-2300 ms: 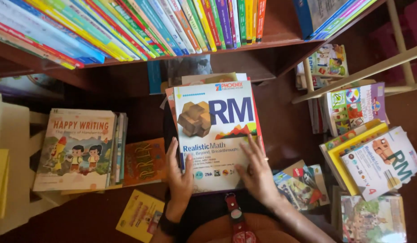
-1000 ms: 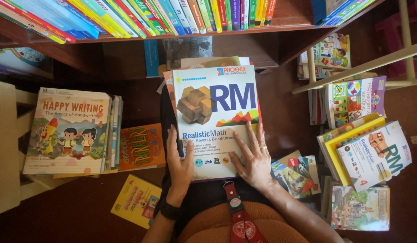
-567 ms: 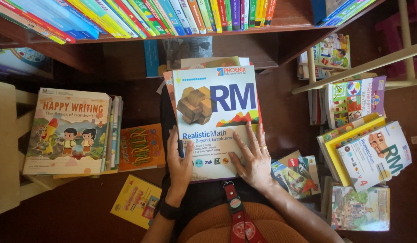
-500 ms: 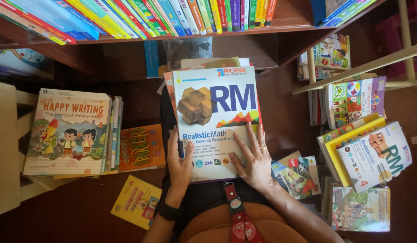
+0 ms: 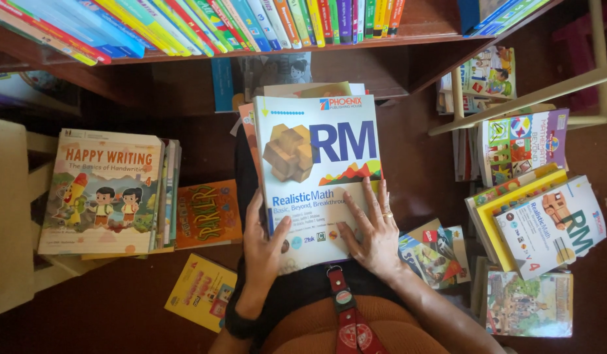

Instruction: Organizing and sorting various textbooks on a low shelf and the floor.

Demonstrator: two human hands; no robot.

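Note:
A large white and blue maths textbook (image 5: 320, 157) with a wooden puzzle cube on its cover lies on top of a stack of books on my lap. My left hand (image 5: 264, 242) grips its lower left edge, thumb on the cover. My right hand (image 5: 375, 226) lies flat on the lower right of the cover with fingers spread and a ring on one finger. More books (image 5: 303, 88) stick out from under the top one at its far end.
A wooden shelf (image 5: 251, 49) full of upright colourful books runs across the top. A pile with a cream writing workbook (image 5: 103, 190) stands at the left, an orange book (image 5: 208, 213) and a yellow booklet (image 5: 198, 288) beside it. More book piles (image 5: 539, 216) lie at the right.
The view has shifted a little since the earliest frame. My right hand slid slightly on the cover; both hands stay on the textbook, which has not moved over the last second.

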